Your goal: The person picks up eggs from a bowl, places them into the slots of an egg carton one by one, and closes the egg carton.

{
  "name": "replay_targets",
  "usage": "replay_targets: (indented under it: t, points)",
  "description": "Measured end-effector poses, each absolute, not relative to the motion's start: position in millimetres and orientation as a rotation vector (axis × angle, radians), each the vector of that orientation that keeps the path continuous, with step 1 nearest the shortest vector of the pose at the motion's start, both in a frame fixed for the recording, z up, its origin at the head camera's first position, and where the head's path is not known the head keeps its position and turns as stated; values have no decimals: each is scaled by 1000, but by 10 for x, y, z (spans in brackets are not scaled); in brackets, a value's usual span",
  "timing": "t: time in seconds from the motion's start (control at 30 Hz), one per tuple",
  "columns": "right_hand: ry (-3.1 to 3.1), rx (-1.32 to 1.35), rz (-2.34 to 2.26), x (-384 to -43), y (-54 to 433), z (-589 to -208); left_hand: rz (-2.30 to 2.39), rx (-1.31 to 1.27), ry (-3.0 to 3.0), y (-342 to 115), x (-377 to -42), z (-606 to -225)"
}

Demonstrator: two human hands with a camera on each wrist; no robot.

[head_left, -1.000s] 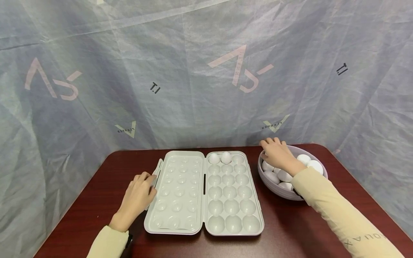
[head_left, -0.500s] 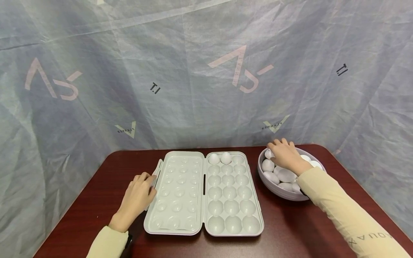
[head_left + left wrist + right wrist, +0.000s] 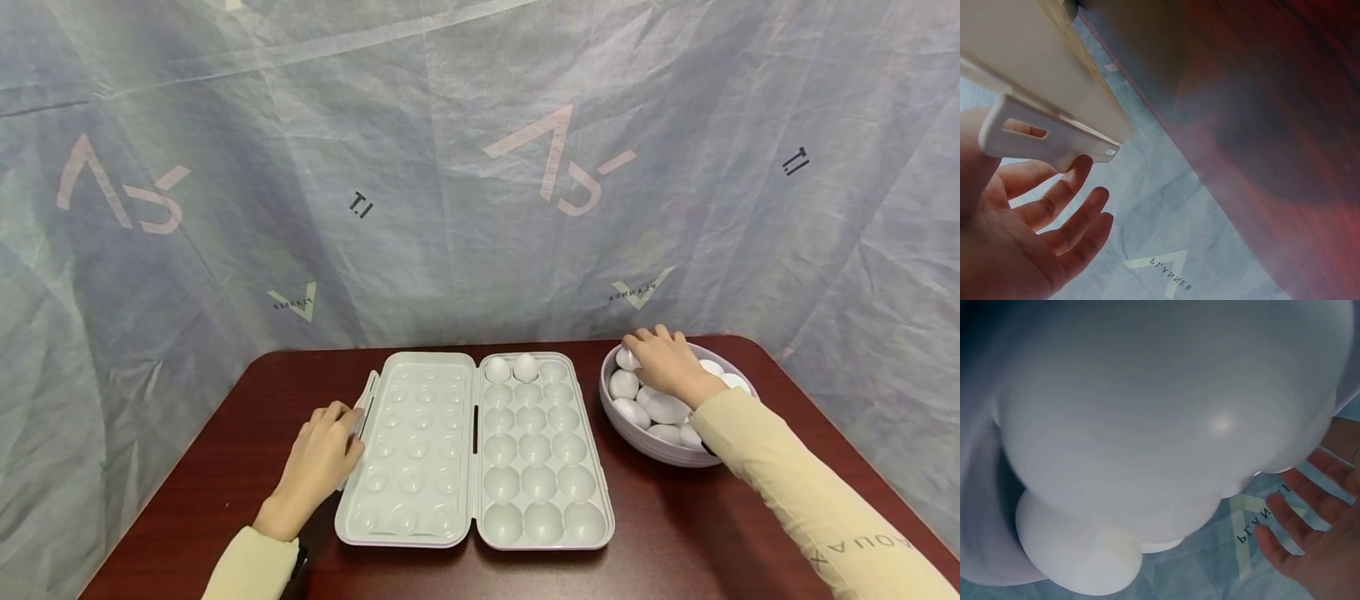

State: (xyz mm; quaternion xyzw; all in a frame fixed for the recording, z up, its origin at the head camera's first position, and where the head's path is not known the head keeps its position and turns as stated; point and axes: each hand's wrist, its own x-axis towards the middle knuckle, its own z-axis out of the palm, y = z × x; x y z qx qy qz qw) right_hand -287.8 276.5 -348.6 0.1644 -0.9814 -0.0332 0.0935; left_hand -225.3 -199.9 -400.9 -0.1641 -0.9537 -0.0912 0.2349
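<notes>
My left hand (image 3: 321, 450) is at the far left of the opened egg box (image 3: 474, 530), its thumb and index finger pinching the pale latch flap (image 3: 1035, 139) along the lid's outer edge. The other fingers hang free in the left wrist view. My right hand (image 3: 666, 363) reaches into the purple-grey bowl (image 3: 652, 446) on the right. Its fingers curve over a white egg (image 3: 626, 360) by the far left rim; the thumb is mostly hidden. Close eggs (image 3: 1166, 419) fill the right wrist view, with the fingers (image 3: 1310, 494) spread beside them.
Two white eggs (image 3: 526, 367) stand in the back row of the box's cupped half; its other cups hold nothing. Several more eggs (image 3: 664, 408) lie in the bowl. A dark red table (image 3: 247, 450) carries everything, with a grey printed sheet (image 3: 450, 208) hanging behind it.
My right hand has shifted slightly right within the bowl, showing the egg at its fingertips, and then stays nearly still. The left hand and the egg box have not moved.
</notes>
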Motion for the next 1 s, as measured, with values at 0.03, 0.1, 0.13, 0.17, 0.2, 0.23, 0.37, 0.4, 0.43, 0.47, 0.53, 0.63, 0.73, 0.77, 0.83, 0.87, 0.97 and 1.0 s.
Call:
replay_targets:
  t: [0.03,0.1,0.13,0.17,0.2,0.23,0.37,0.4,0.43,0.47,0.53,0.63,0.73,0.77,0.83,0.87,0.97,1.0]
  points:
    - [-2906,491,-101,-2879,2766,-3491,-250,-451,-2617,-1999,-2254,-4010]
    - [-2893,495,-101,-2884,2771,-3502,-250,-451,-2618,-1999,-2256,-4010]
    - [-2889,495,-103,-2886,2772,-3507,-251,-451,-2619,-1999,-2257,-4010]
    - [-2884,496,-105,-2889,2774,-3513,-252,-451,-2620,-1999,-2257,-4009]
    - [-2881,497,-105,-2891,2775,-3518,-252,-450,-2621,-1999,-2257,-4010]
    - [-2877,498,-107,-2895,2776,-3525,-252,-450,-2622,-1999,-2258,-4009]
    - [-2859,502,-120,-2908,2781,-3558,-249,-451,-2619,-2000,-2258,-4011]
    - [-2855,501,-122,-2911,2782,-3566,-248,-452,-2617,-2000,-2258,-4012]
    - [-2851,499,-127,-2916,2783,-3575,-248,-452,-2616,-2000,-2259,-4013]
    - [-2847,497,-131,-2920,2784,-3582,-247,-453,-2615,-2000,-2259,-4014]
    - [-2848,489,-144,-2928,2788,-3597,-247,-452,-2614,-2001,-2260,-4017]
    - [-2850,482,-152,-2932,2799,-3613,-249,-450,-2615,-2003,-2262,-4022]
    - [-2844,484,-149,-2928,2806,-3622,-249,-451,-2615,-2005,-2265,-4026]
    - [-2841,486,-147,-2923,2806,-3621,-249,-451,-2615,-2005,-2266,-4027]
    - [-2833,492,-150,-2916,2805,-3620,-249,-451,-2615,-2006,-2268,-4029]
    - [-2830,493,-156,-2912,2805,-3619,-248,-452,-2615,-2008,-2270,-4030]
    - [-2824,493,-172,-2907,2810,-3620,-246,-454,-2613,-2010,-2273,-4035]
    - [-2821,493,-176,-2906,2811,-3621,-245,-455,-2612,-2011,-2272,-4036]
